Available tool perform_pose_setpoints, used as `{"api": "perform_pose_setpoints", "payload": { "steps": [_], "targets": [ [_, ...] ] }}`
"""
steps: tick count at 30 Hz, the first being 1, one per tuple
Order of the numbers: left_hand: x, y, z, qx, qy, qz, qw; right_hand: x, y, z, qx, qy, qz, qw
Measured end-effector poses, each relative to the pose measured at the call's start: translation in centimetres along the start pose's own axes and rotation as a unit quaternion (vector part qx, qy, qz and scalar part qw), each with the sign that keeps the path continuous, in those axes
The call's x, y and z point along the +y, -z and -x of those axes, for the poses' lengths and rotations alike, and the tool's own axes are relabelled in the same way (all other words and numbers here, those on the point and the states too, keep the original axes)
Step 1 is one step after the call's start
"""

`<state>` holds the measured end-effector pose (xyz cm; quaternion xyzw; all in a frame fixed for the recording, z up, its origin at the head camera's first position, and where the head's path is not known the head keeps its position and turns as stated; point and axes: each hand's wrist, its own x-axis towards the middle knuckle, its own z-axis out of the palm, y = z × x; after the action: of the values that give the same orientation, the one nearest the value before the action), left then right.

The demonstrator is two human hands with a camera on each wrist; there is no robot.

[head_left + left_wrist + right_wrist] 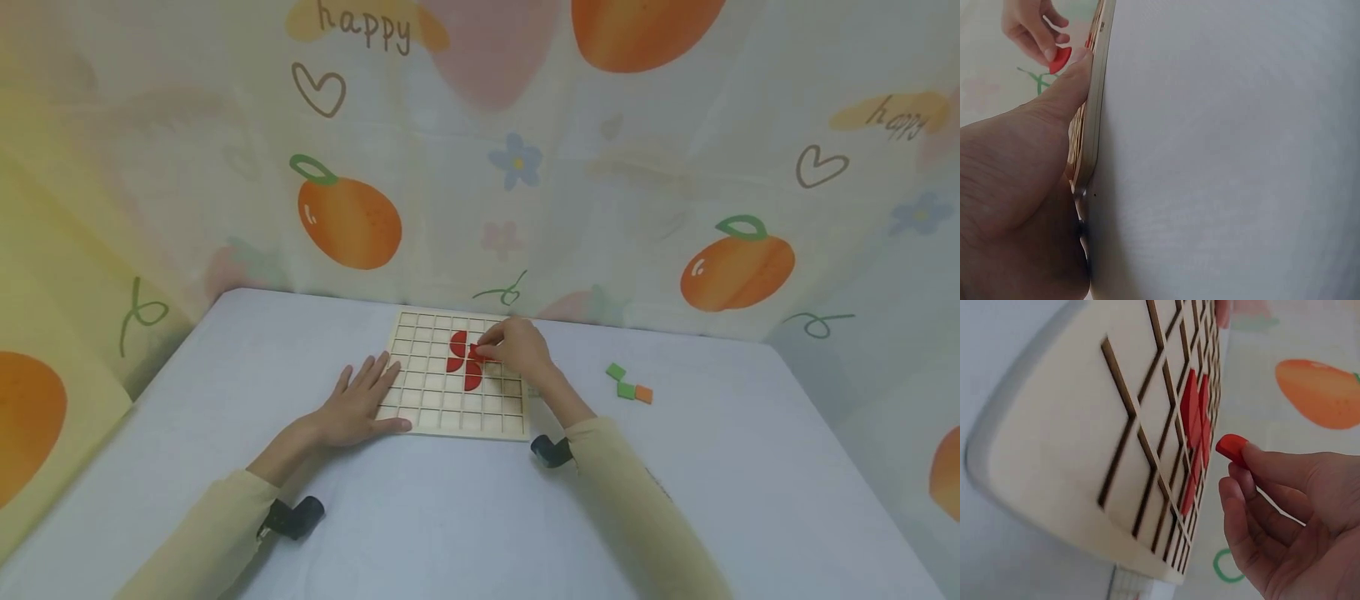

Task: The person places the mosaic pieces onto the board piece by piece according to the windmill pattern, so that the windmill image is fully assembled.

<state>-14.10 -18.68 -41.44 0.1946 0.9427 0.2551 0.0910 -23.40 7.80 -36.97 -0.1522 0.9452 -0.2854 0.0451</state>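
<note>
A pale wooden board [435, 418] with a raised square grid lies on the table. My left hand [352, 410] rests flat across its left edge, fingers spread and thumb along the near side. Between thumb and fingertips, my right hand [521, 348] pinches a small red quarter-round piece [1233, 450], held just off the grid in the right wrist view. Several red pieces [473, 375] sit in cells near the board's middle, among them one curved piece [458, 343] at upper left. The right fingers partly cover this group in the head view.
Two green square tiles [616, 372] and an orange tile [644, 394] lie on the white tabletop [720, 467] right of the board. A printed curtain [450, 183] hangs behind the table. Black wrist cameras [551, 451] stick out from both sleeves.
</note>
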Motion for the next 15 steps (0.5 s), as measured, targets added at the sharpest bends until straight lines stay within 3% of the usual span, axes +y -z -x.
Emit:
{"api": "perform_pose_setpoints", "payload": {
  "steps": [7,15],
  "targets": [
    [-0.7,-0.6,-0.4,0.003,-0.005,0.002,1.0,-1.5,-1.5,-0.4,-0.024,-0.005,0.017,0.9996],
    [-0.9,-0.6,-0.4,0.0,-0.008,-0.001,1.0,-2.9,-2.6,-0.6,-0.032,0.018,0.019,0.9991]
  ]
}}
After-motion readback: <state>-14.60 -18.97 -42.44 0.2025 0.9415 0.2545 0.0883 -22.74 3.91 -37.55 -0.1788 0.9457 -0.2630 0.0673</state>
